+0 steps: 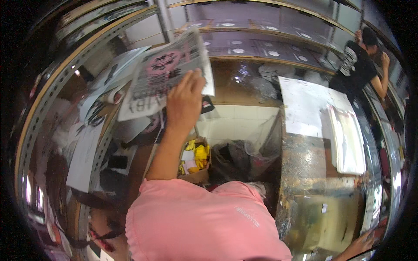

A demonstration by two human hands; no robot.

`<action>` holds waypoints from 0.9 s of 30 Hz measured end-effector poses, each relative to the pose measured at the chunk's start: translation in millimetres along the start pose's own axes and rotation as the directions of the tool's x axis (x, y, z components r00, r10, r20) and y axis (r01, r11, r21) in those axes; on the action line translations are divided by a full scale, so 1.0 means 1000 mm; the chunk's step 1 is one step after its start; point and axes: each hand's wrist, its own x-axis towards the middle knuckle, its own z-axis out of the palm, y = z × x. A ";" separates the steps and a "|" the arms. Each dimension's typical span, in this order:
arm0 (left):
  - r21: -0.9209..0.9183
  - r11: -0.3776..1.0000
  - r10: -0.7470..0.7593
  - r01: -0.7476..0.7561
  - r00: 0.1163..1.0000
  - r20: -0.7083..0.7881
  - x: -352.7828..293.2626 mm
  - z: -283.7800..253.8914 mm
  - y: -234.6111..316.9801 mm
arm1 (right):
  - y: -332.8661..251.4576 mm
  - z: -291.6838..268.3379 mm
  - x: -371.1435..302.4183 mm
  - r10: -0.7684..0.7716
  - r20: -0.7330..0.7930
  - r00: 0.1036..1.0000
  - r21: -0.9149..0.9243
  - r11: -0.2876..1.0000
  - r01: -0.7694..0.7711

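We recorded the left hand [185, 98] raised above the pink sleeve [191, 217], fingers closed on the lower right edge of a grey printed sheet [163, 71] with a pink round design. The sheet was held up and tilted, just in front of the shelf rack [65, 74], where more printed sheets [104, 87] lay to the hand's left. Below the forearm stood a cardboard box [196, 163] with yellow scraps, and just right of it a clear plastic bag [244, 154]. The right hand [361, 243] lay low at the far right, at the near edge of a worn metal table [305, 174]; we could not tell its grip. A white stack [348, 139] lay beyond that hand.
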 end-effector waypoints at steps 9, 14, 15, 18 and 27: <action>-0.553 0.711 0.442 -0.434 0.888 -0.127 0.007 0.032 0.202 | 0.012 0.004 0.013 0.080 0.055 0.995 -0.041 0.996 -0.078; -0.762 0.403 0.524 -0.507 0.810 -0.262 -0.022 0.035 0.342 | 0.008 -0.009 0.027 0.117 -0.057 0.991 0.083 0.990 -0.112; -0.787 0.330 0.549 -0.522 0.784 -0.289 -0.032 0.033 0.372 | 0.009 -0.010 0.030 0.122 -0.066 0.990 0.096 0.989 -0.115; -0.820 0.099 0.674 -0.563 0.644 -0.361 -0.082 0.019 0.445 | 0.012 -0.007 0.036 0.115 -0.086 0.990 0.137 0.985 -0.102; -0.739 -0.396 0.801 -0.545 0.189 -0.569 -0.208 0.003 0.555 | 0.016 -0.008 0.047 0.094 -0.151 0.984 0.206 0.977 -0.062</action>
